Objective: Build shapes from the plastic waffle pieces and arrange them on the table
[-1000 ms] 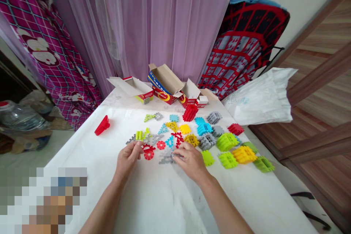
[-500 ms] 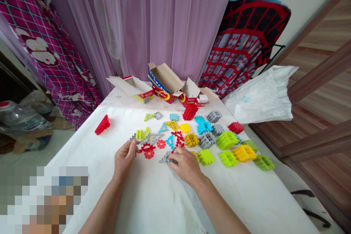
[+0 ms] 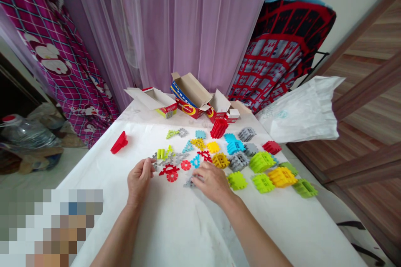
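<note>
My left hand (image 3: 139, 179) rests on the table's near left side, fingers curled with thumb against forefinger; a grey toothed piece (image 3: 154, 162) shows beside its fingertips, and whether it is gripped I cannot tell. Fingers of my right hand (image 3: 214, 181) are closed on a grey triangular building piece (image 3: 189, 182) lying on the white cloth. Between the hands are a red toothed arch (image 3: 169, 169), a red notched disc (image 3: 172, 176) and a second red disc (image 3: 186, 165). Just beyond the right hand lie a blue triangle (image 3: 195, 161) and red triangular pieces (image 3: 205, 155).
Stacked square pieces stand at right: green (image 3: 262, 162), yellow (image 3: 282, 176), grey (image 3: 239, 161), blue (image 3: 234, 146). Opened cardboard boxes (image 3: 191, 91) line the back. A red piece (image 3: 119, 142) lies far left. A white bag (image 3: 303, 110) sits at the right edge.
My left hand has drawn slightly left, away from the red arch. My right hand has shifted slightly forward, its fingers covering more of the grey triangle. The view has moved a little.
</note>
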Action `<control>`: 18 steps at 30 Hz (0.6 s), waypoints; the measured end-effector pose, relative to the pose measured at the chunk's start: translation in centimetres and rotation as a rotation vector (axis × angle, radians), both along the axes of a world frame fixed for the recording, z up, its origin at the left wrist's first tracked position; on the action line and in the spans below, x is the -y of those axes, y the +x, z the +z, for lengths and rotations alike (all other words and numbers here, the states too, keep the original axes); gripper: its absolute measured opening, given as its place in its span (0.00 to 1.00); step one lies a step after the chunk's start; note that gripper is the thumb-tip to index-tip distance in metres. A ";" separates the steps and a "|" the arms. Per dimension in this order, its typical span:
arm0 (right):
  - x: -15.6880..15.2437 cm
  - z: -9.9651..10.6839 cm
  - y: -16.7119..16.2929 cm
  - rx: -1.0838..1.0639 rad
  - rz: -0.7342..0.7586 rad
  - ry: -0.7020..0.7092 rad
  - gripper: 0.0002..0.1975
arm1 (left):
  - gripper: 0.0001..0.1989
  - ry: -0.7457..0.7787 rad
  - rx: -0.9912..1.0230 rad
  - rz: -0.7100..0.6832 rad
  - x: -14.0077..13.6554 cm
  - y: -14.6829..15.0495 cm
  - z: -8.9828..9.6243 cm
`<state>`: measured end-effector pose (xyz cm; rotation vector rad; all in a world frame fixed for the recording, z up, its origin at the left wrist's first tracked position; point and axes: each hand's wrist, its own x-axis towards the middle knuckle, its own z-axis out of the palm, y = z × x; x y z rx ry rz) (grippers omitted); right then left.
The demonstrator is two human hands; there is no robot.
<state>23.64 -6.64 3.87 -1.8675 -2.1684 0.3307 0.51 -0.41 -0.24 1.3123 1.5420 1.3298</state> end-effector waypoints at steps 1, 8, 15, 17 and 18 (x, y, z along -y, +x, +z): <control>-0.9 0.2 -0.2 0.006 0.021 0.025 0.08 | 0.19 0.002 0.001 0.004 0.0 0.0 0.0; -7.9 1.1 -2.2 0.241 0.199 -0.034 0.10 | 0.20 0.010 -0.004 -0.001 -0.2 -0.2 -0.2; -10.2 1.3 -2.3 0.408 0.376 -0.058 0.10 | 0.20 0.001 -0.008 -0.011 -0.5 -0.2 -0.5; -10.3 1.1 -2.4 0.422 0.395 -0.051 0.10 | 0.20 0.000 -0.010 -0.011 -0.5 -0.2 -0.5; -10.3 1.0 -2.4 0.428 0.401 -0.045 0.11 | 0.20 0.000 -0.012 -0.009 -0.5 -0.2 -0.4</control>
